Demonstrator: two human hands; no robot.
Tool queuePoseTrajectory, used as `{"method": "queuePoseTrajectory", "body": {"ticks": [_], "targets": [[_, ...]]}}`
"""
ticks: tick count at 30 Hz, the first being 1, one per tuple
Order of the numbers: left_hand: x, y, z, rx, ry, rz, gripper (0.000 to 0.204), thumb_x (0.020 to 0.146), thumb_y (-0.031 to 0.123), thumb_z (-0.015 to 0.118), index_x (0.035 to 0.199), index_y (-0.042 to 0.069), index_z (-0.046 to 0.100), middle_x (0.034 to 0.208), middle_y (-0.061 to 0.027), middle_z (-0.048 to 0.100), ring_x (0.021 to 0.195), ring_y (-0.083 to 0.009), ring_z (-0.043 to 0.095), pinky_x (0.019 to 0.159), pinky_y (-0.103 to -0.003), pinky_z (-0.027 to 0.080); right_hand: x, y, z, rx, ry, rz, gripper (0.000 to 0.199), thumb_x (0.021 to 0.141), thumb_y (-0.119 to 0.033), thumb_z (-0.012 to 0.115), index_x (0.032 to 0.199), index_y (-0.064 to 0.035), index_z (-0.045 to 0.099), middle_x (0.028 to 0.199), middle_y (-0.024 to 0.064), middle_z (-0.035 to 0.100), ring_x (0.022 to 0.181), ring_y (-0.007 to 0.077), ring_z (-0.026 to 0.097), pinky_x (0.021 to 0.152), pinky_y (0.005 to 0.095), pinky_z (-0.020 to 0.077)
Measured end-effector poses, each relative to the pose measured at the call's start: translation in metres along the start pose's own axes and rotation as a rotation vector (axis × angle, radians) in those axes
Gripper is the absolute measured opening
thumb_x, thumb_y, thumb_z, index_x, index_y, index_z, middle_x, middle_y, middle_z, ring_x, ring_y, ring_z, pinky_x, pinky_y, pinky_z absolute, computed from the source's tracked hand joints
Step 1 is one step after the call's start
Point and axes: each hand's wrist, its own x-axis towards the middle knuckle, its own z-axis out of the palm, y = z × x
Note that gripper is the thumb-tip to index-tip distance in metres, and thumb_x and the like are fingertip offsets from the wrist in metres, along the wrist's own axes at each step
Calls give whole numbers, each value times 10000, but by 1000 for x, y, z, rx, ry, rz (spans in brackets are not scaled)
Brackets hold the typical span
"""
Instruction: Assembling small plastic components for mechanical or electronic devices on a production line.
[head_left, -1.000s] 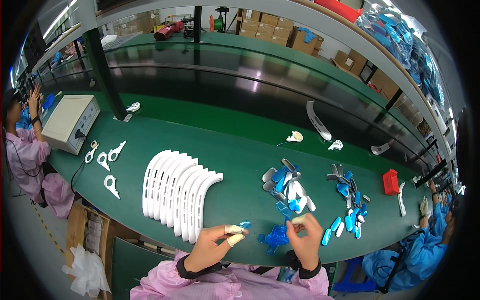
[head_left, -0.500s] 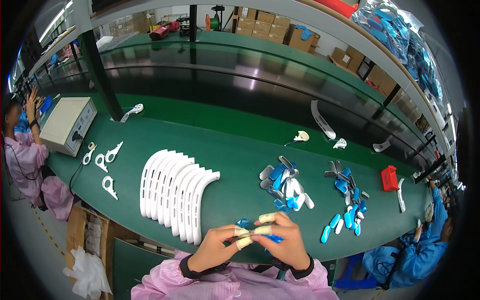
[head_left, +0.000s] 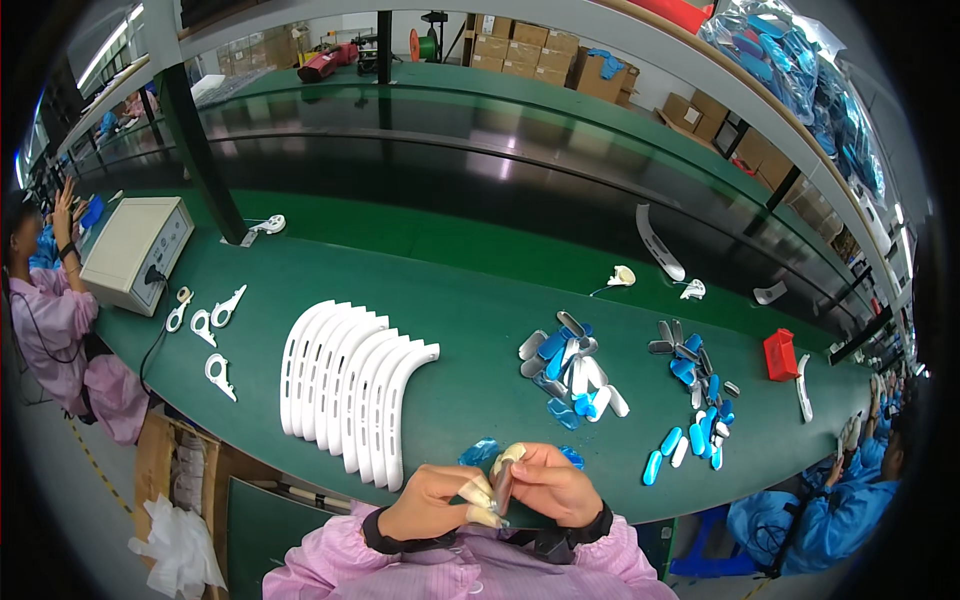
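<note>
A small grey oval piece [head_left: 503, 488] stands on end between my hands, close to the table's front edge. My right hand [head_left: 558, 487] grips its upper part between thumb and fingers. From the other side, the closed fingers of my left hand [head_left: 432, 503] pinch its lower end. Pale finger covers wrap several of my fingertips. Crumpled blue film [head_left: 479, 452] lies just beyond my hands, and a second blue scrap [head_left: 572, 457] shows behind my right fingers. Ahead is a pile of blue, white and grey oval pieces [head_left: 577, 368].
White curved strips [head_left: 345, 390] lie in a row at left, beside white ringed parts [head_left: 218, 375] and a beige box [head_left: 137, 252]. More oval pieces [head_left: 697, 440] and a red bin [head_left: 779, 355] are at right. Co-workers sit at both sides. A conveyor [head_left: 450, 235] carries white parts beyond.
My hands have shifted lower, and the grey oval piece now shows upright between them. Blue film by my fingers now lies on the table. White parts on the conveyor have moved right.
</note>
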Motion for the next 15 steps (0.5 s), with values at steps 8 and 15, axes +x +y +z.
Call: {"method": "queuePoseTrajectory", "body": {"ticks": [8, 15], "targets": [[12, -4, 2, 715, 234, -103, 259, 843, 80, 639, 1100, 48, 640, 1275, -189, 493, 1161, -325, 481, 943, -387, 408, -3, -13, 1, 25, 189, -253, 123, 921, -123, 552, 943, -6, 581, 865, 108, 609, 780, 197, 572, 746, 343, 467], [3, 21, -9, 1429, 269, -213, 587, 746, 83, 672, 1308, 60, 502, 1437, -265, 291, 1280, -471, 288, 1004, -557, 258, -4, -18, 6, -22, 253, -340, 116, 926, -91, 555, 984, 5, 583, 880, 77, 613, 773, 151, 541, 730, 302, 437]]}}
